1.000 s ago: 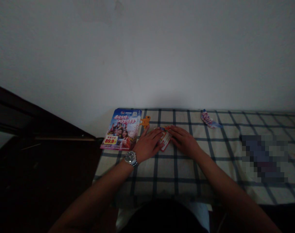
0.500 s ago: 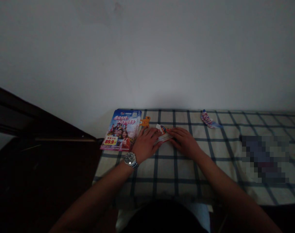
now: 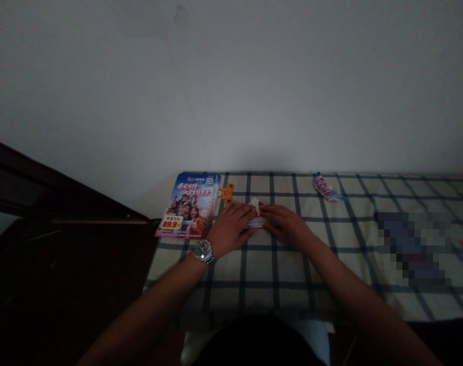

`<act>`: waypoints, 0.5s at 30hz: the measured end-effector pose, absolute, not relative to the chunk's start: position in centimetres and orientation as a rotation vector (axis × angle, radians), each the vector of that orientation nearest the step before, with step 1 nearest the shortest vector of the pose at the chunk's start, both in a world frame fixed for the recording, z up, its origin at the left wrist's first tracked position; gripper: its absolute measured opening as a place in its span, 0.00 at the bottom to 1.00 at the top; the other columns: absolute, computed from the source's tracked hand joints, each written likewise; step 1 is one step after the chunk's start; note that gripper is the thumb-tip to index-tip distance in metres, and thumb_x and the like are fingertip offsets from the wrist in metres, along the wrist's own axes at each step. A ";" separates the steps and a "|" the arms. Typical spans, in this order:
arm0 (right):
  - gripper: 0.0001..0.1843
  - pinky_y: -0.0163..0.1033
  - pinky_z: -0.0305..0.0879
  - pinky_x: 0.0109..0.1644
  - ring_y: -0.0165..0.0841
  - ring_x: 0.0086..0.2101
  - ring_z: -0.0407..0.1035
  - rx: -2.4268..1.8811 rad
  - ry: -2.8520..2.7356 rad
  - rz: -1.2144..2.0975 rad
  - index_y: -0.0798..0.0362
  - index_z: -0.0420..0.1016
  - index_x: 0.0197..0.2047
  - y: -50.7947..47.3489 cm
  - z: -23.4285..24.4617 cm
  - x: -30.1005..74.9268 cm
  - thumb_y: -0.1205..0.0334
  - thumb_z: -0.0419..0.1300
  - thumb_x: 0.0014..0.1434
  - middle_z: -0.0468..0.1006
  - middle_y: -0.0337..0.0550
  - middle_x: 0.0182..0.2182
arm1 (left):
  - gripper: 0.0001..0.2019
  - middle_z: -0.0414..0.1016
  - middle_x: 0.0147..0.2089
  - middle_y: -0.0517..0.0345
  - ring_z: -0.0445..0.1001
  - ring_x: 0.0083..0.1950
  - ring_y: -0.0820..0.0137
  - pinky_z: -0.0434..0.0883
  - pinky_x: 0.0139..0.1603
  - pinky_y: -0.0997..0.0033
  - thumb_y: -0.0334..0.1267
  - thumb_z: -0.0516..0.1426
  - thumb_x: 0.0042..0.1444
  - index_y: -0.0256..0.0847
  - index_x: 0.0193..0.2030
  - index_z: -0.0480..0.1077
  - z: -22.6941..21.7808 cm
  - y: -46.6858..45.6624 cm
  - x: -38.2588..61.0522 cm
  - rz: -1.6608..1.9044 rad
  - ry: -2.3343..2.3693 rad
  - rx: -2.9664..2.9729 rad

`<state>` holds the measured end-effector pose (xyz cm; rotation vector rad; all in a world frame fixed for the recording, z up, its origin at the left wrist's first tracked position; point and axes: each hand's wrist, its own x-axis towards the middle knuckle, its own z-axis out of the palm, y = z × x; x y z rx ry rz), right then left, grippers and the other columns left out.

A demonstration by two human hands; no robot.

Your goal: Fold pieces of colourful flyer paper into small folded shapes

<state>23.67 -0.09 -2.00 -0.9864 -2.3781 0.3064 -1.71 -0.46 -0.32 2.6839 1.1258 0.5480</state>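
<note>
Between my hands lies a small piece of folded paper [image 3: 257, 220], white with red and dark printed parts, its pointed tip facing the wall. My left hand [image 3: 231, 226], with a metal watch on the wrist, grips the paper's left end between fingers and thumb. At the opposite end, my right hand [image 3: 285, 223] pinches it the same way. Both hands rest low over the checked cloth, and their fingers cover much of the paper. Just beyond my left hand is a flat orange bear-shaped piece [image 3: 226, 193].
A stack of printed flyers [image 3: 189, 206] lies at the left of the checked cloth [image 3: 257, 264]. A crumpled or pleated blue-and-red paper piece [image 3: 322, 187] lies near the wall [image 3: 254, 91]. Farther right is a blurred-out dark object [image 3: 412, 249].
The folded paper has turned slightly between my hands; its tilted tip now points straight toward the wall. Both hands still hold its ends. The view has shifted slightly.
</note>
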 end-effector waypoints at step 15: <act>0.23 0.55 0.73 0.63 0.44 0.59 0.72 -0.972 -2.367 0.356 0.45 0.72 0.65 -0.2 -1.5 23.7 0.60 0.63 0.67 0.76 0.50 0.60 | 0.19 0.72 0.64 0.52 0.67 0.67 0.58 0.58 0.74 0.46 0.46 0.55 0.70 0.49 0.65 0.70 -0.2 -0.2 -1.9 0.593 1.122 2.676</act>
